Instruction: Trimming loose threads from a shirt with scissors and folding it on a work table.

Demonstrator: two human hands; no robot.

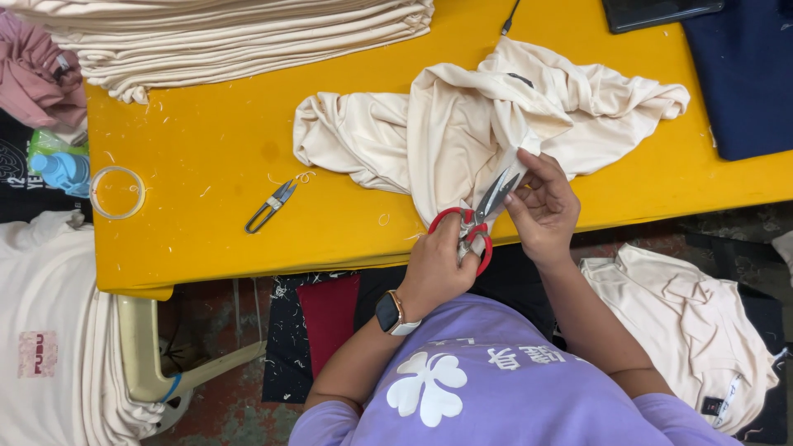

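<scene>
– Hands first: what do you see?
– Left hand closed through the red loops of a pair of scissors, smartwatch on that wrist. I read the blades as slightly parted, tips pointing up and away. Right hand pinches a narrow fold of the cream garment, fingers curled, thumb on top.
– Where does the fold sit against the blades?
– Right at the tips. Cannot tell whether steel touches cloth.
– And the garment itself?
– Crumpled on the yellow table, near its front edge, one part pulled down toward both hands.
– Around it?
– Left of the garment, small thread snips lie flat on the table, apart from the cloth. Further left, a clear tape ring. Thread scraps are scattered over the tabletop.
– Far edge?
– Tall stack of folded cream fabric at top left; navy cloth at top right, with a dark flat device beside it.
– Off the table?
– Another cream garment lies heaped low at right; a cream pile at left, with pink cloth above it.
</scene>
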